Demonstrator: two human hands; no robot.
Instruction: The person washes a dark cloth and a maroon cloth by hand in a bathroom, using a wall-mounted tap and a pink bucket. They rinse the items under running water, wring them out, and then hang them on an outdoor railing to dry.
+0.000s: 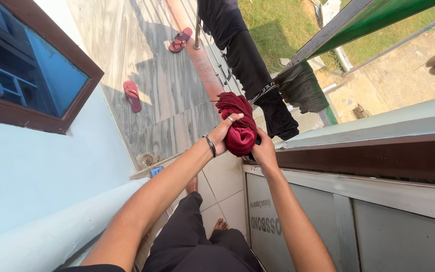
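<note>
- Left hand (pixel 223 135): closed around the upper and near side of a twisted red cloth (pixel 237 123), fingers wrapped over it. A ring shows on one finger and a metal bangle (pixel 210 145) sits at the wrist. The grip looks firm, as one would hold fabric to keep a twist from slipping.
- Right hand (pixel 264 149): closed on the lower right side of the same cloth, partly hidden behind it; the fingertips cannot be seen. Both hands meet on the bundle, touching or nearly so.
- Red cloth: bunched and rope-like, held in the air between the hands, above the top of a brown-edged balcony wall (pixel 358 158) and out in front of the person's chest. Its upper end rises free above the left hand.
- Dark garments (pixel 250 65): black pieces draped over a metal railing (pixel 212 55) just beyond the cloth, hanging open, apparently to dry in the sun. A dark green-grey piece (pixel 302 88) hangs beside them on a slanted bar.
- Red sandals: one (pixel 132 95) on the grey patterned floor well below, another (pixel 180 40) further off near the railing.
- Window (pixel 23 65): blue glass in a brown frame, at left on a pale blue wall.
- Floor drain (pixel 147 159): round, beside the wall foot.
- Person's bare feet (pixel 221 223) and dark trousers stand on pale tiles close to the wall.
</note>
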